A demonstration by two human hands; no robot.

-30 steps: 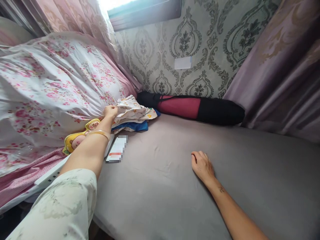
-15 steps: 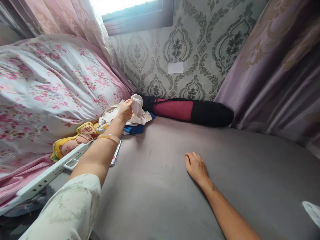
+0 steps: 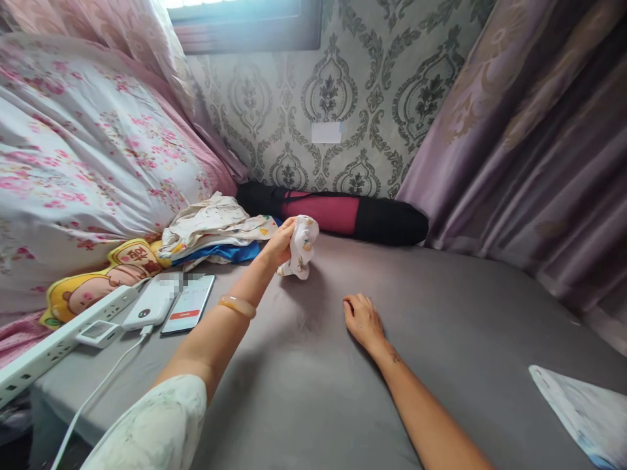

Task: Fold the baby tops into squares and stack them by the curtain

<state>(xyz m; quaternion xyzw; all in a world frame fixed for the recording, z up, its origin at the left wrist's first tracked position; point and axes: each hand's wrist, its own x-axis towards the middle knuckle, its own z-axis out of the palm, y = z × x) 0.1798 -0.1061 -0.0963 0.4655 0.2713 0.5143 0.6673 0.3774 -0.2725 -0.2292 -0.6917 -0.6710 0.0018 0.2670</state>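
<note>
My left hand (image 3: 282,240) pinches a small white printed garment (image 3: 300,253), which hangs crumpled just above the grey sheet (image 3: 421,398). Its exact kind is hard to tell from the folds. To the left of this hand lies a heap of clothes (image 3: 210,219), cream printed pieces on top and a blue one beneath. My right hand (image 3: 365,320) rests on the sheet near the middle, fingers loosely curled in and nothing seen in them; the fingertips are partly hidden.
A phone (image 3: 190,305), a white power bank (image 3: 153,301), a charger plug (image 3: 99,333) and a power strip (image 3: 63,349) lie at the left. A yellow cartoon cushion (image 3: 93,290) sits behind them. A black-and-red long bag (image 3: 318,212) lies along the wall. Folded white cloth (image 3: 582,411) lies at right.
My left hand has moved right, away from the clothes heap, carrying the white garment. My right hand stays on the sheet. The view has shifted, showing more of the phone and power bank.
</note>
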